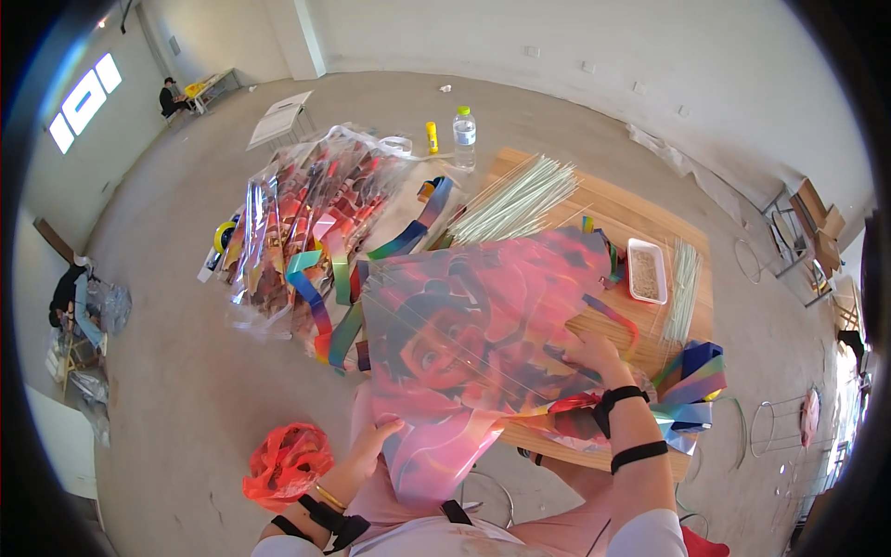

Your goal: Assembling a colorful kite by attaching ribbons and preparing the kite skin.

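Note:
A thin printed kite (464, 325), red, pink and dark with a cartoon figure, lies over the near part of the table, its lower corner hanging toward my lap. Fine rods run across its back. My left hand (376, 438) grips the kite's lower left edge, thumb on top and the other fingers hidden beneath. At the right edge, my right hand (594, 357) has bent fingers closed on the sheet. Rainbow ribbon tails (343, 325) trail from the left side, and another ribbon (617, 320) curls near my right hand.
The wooden table (520, 167) bears pale thin sticks (524, 195), more sticks (685, 288), a white tray of small bits (647, 271), a water bottle (464, 139), a glue stick (432, 137) and piled plastic-wrapped kites (311, 204). A red bag (288, 459) lies left. Two people sit farther off.

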A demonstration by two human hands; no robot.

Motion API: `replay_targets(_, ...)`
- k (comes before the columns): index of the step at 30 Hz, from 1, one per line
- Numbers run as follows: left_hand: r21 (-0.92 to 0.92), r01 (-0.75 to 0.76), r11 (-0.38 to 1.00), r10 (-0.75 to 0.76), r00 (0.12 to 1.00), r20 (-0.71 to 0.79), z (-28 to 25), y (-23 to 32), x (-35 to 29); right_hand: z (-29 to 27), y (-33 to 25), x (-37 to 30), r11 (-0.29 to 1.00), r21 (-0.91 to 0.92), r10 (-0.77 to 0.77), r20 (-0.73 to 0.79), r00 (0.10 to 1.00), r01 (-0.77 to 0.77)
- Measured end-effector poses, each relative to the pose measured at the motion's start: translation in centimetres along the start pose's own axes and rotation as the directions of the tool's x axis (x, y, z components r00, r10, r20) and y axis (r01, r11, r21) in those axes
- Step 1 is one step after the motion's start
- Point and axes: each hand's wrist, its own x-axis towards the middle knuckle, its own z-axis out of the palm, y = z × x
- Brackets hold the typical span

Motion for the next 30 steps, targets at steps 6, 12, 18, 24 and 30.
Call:
replay_targets(6, -0.004, 0.012, 1.0, -0.011, 0.991, 0.133, -0.8, -0.1, 2.7, -0.4, 1.5, 0.1, 0.99, 0.06, -0.134, 0.141, 0.981, 0.127)
replay_targets(12, -0.192, 0.16, 0.968, -0.1, 0.952, 0.291, -0.5, -1.0, 4.5, -2.7, -1.8, -3.0, 0.839, 0.347, -0.37, -0.203, 0.907, 0.42)
replay_targets(18, -0.227, -0.153, 0.962, 0.163, 0.986, 0.028, 4.5, 0.5, -0.3, -9.5, -5.6, -7.1, 0.863, 0.173, -0.431, -0.235, 0.871, 0.474)
replay_targets(24, -0.18, -0.434, 0.883, 0.457, 0.883, 0.11, 2.7, 1.9, -0.3, -14.8, -8.6, -11.9, 0.851, -0.104, -0.52, -0.306, 0.798, 0.515)
replay_targets(30, -0.126, -0.485, 0.866, 0.501, 0.846, 0.184, 0.4, 6.8, -0.8, -18.2, -8.0, -14.4, 0.843, -0.09, -0.519, -0.401, 0.755, 0.531)
